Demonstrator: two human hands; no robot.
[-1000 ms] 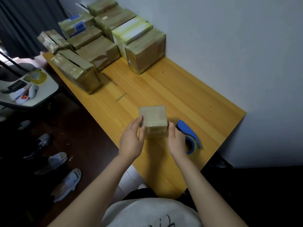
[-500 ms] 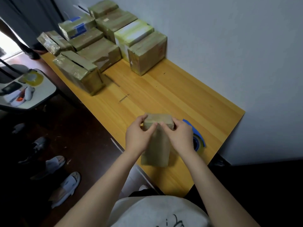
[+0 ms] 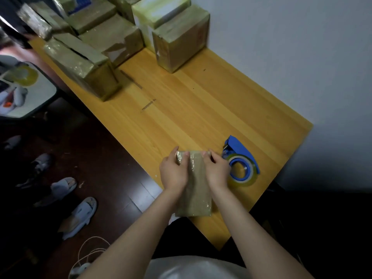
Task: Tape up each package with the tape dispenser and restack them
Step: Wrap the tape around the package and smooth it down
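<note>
A small tape-wrapped cardboard package lies lengthwise near the front edge of the wooden table. My left hand grips its far left corner, and my right hand grips its far right corner, fingers curled over the top end. A blue tape dispenser with a roll of clear tape sits on the table just right of my right hand, untouched. Several taped packages are stacked at the far end of the table.
A wall runs along the table's right side. To the left, a grey side table holds a tape roll and small items. Slippers and a white cord lie on the dark floor.
The package has been tipped from standing upright to lying flat toward me, with both hands staying on its far end. The dispenser has not moved.
</note>
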